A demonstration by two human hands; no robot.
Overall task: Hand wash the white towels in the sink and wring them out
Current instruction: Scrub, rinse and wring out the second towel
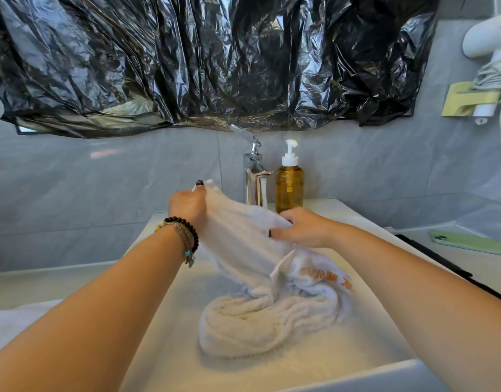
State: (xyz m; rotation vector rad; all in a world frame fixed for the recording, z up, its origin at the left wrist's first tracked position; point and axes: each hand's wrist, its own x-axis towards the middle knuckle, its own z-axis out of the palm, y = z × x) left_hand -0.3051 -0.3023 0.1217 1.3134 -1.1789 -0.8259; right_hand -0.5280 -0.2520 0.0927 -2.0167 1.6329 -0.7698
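Note:
A white towel (243,239) with orange lettering is stretched above the white sink (170,357). Its lower end lies bunched in a wet heap on the sink floor. My left hand (188,206), with bead bracelets on the wrist, grips the towel's upper end, raised toward the chrome tap (255,171). My right hand (303,229) grips the towel lower down, just right of the middle. Whether the heap is one towel or two I cannot tell.
An amber pump bottle (289,185) stands right of the tap. A green phone (467,242) lies on the counter at right. Crumpled black plastic (204,60) covers the wall above. A white hairdryer (492,41) hangs at upper right.

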